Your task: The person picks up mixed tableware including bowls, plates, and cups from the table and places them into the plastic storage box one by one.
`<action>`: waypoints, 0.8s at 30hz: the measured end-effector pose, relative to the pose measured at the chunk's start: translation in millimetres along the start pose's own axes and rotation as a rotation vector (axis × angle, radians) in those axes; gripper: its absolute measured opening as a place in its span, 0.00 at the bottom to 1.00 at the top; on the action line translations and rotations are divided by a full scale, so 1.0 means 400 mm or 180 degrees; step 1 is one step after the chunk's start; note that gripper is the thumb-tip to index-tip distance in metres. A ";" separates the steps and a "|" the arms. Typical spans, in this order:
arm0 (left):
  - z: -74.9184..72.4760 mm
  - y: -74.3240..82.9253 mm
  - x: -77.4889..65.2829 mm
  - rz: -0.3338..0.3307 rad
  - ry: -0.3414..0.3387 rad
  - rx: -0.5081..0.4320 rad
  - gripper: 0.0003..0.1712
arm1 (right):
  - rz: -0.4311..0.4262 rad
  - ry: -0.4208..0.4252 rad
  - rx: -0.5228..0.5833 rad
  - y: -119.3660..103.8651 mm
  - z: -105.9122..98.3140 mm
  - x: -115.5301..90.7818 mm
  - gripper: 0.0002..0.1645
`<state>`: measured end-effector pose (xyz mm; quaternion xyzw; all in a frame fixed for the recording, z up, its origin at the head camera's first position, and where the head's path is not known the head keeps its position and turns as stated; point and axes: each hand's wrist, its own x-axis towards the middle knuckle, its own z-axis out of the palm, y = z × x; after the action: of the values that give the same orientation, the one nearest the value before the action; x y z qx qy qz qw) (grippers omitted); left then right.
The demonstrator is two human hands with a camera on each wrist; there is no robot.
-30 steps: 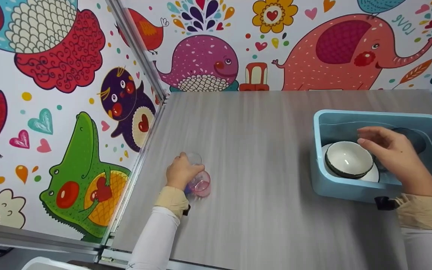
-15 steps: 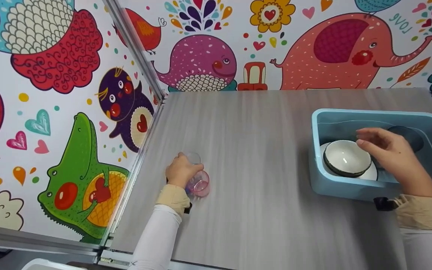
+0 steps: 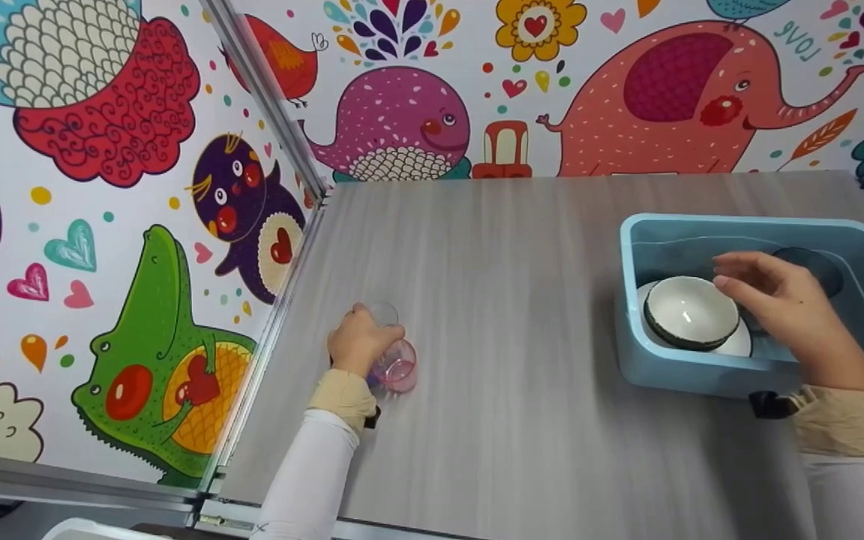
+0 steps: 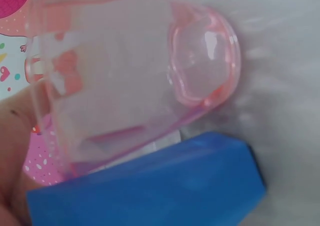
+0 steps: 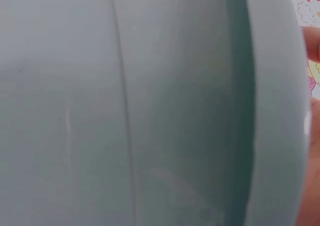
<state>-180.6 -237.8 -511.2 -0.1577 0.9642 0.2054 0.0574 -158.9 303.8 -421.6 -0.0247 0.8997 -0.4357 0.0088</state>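
On the left of the table, my left hand (image 3: 361,341) is curled round a clear plastic cup (image 3: 383,312), thumb reaching to the right. Right beside the thumb stands a see-through pink cup (image 3: 400,367). The left wrist view has the pink cup (image 4: 125,75) up close, the thumb (image 4: 20,110) past its rim and a blue angular object (image 4: 150,181) beneath. My right hand (image 3: 792,304) hovers over the light blue tub (image 3: 631,315), loosely bent and holding nothing, next to a white bowl (image 3: 691,309). The right wrist view is mostly filled by the tub's rim (image 5: 280,95).
Under the bowl, inside the tub, lies a white plate (image 3: 739,345). A dark cylindrical cup (image 3: 814,268) lies behind the right hand. A metal rail (image 3: 267,322) and a printed wall (image 3: 132,300) border the table (image 3: 507,337) at left.
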 end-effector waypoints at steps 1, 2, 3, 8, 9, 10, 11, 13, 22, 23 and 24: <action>0.000 0.000 -0.001 0.0006 0.0018 -0.0002 0.50 | -0.0007 -0.0007 0.0002 0.001 -0.001 0.000 0.31; -0.001 0.000 -0.003 0.0013 0.0039 -0.0007 0.49 | -0.0015 -0.0010 0.0004 0.001 -0.001 0.000 0.31; -0.002 0.000 -0.004 0.0021 0.0060 -0.0011 0.48 | -0.0004 -0.0006 0.0002 0.002 -0.001 -0.001 0.31; -0.012 0.008 -0.010 0.0110 0.0170 -0.0047 0.47 | -0.0034 -0.0009 0.0030 0.005 -0.003 -0.001 0.31; -0.014 0.011 -0.011 0.0139 0.0187 -0.0059 0.47 | -0.0022 -0.0008 0.0031 0.005 -0.003 0.000 0.31; -0.017 0.015 -0.013 0.0170 0.0200 -0.0069 0.48 | -0.0028 -0.0012 0.0033 0.005 -0.003 0.000 0.31; -0.020 0.019 -0.014 0.0201 0.0212 -0.0088 0.48 | -0.0016 -0.0018 0.0030 0.005 -0.002 0.000 0.32; -0.026 0.028 -0.018 0.0266 0.0225 -0.0120 0.49 | 0.0022 -0.0040 0.0024 0.005 -0.001 0.000 0.32; -0.051 0.083 -0.043 0.0530 0.0327 -0.0160 0.50 | 0.0032 -0.0043 0.0029 0.002 0.004 -0.005 0.34; -0.053 0.090 -0.046 0.0557 0.0334 -0.0160 0.51 | 0.0017 -0.0035 0.0043 0.001 0.004 -0.006 0.33; -0.054 0.096 -0.049 0.0586 0.0339 -0.0167 0.51 | 0.0005 -0.0032 0.0057 0.000 0.004 -0.007 0.33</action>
<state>-175.7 -208.2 -473.5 -0.0806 0.9705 0.2264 -0.0172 -156.0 302.7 -422.6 -0.0261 0.8957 -0.4436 0.0139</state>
